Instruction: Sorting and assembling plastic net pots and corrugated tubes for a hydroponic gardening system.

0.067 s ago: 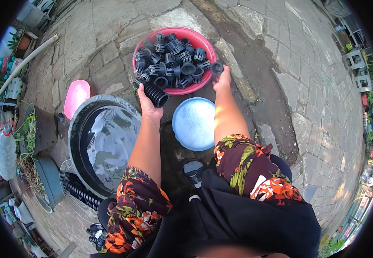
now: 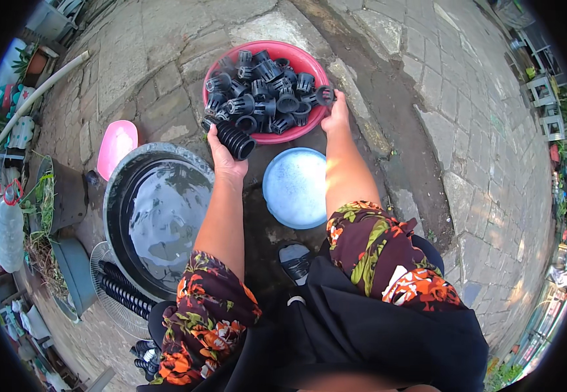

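My left hand (image 2: 227, 155) is closed round a stack of nested black net pots (image 2: 235, 141), held at the near left rim of a red basin (image 2: 317, 64). At the basin's right rim, my right hand (image 2: 337, 117) grips a single black net pot (image 2: 325, 96) by its side. Loose black net pots (image 2: 267, 88) are heaped in the basin, lying at all angles. Just nearer than the basin sits a round light-blue tub (image 2: 295, 189), between my forearms.
A large black tub (image 2: 115, 202) of water stands left of my left forearm, with a pink dish (image 2: 116, 149) beyond it. Beside it, a round wire grille (image 2: 105, 307) bears black ribbed stacks (image 2: 125, 293). Planters (image 2: 74, 271) line the left; paving stones (image 2: 473, 170) spread right.
My right hand has shifted slightly up and left with its net pot, now over the basin's rim. My left hand has barely moved.
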A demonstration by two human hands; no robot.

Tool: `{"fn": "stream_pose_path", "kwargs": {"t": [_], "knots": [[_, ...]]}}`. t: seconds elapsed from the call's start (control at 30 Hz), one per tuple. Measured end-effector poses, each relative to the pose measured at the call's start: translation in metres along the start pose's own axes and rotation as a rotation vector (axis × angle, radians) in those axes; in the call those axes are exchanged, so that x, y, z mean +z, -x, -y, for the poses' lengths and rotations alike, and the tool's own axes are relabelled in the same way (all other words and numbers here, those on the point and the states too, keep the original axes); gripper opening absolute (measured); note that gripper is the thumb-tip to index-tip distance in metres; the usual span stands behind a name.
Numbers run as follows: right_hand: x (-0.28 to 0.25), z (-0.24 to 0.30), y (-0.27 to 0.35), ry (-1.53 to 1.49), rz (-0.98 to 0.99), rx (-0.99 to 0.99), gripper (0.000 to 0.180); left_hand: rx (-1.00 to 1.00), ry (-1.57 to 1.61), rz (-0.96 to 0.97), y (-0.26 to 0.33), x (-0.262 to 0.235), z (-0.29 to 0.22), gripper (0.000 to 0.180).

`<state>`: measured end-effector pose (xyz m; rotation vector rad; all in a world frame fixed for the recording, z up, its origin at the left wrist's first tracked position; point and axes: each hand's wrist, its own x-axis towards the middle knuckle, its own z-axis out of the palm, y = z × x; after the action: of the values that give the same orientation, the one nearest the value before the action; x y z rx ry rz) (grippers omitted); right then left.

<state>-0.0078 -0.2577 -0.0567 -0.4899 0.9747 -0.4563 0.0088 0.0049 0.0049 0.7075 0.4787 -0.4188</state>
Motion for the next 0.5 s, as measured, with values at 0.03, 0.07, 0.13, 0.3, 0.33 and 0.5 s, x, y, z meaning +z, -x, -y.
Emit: {"fn": "stream_pose_path", "kwargs": {"t": [0.03, 0.07, 0.13, 0.3, 0.33, 0.5], "knots": [[0.007, -0.001, -0.005, -0.011, 0.071, -0.060, 0.046, -0.006, 0.006, 0.023, -0.004, 0.000, 0.000, 0.037], [0.008, 0.000, -0.008, -0.011, 0.072, -0.067, 0.046, -0.013, 0.012, 0.048, -0.006, 0.000, 0.000, 0.037], [0.020, -0.006, 0.012, 0.143, -0.272, -0.145, 0.057, 0.017, -0.019, -0.036, -0.002, 0.003, 0.000, 0.037], [0.027, -0.019, 0.060, 0.415, -0.618, -0.229, 0.061, 0.023, -0.118, -0.343, 0.000, 0.003, 0.008, 0.043], [0.024, -0.015, 0.055, 0.411, -0.619, -0.235, 0.061, 0.020, -0.147, -0.427, 0.002, 0.006, 0.014, 0.046], [0.018, -0.006, 0.042, 0.204, -0.391, -0.092, 0.054, 0.069, -0.228, -0.497, -0.002, -0.005, 0.031, 0.058]]}}
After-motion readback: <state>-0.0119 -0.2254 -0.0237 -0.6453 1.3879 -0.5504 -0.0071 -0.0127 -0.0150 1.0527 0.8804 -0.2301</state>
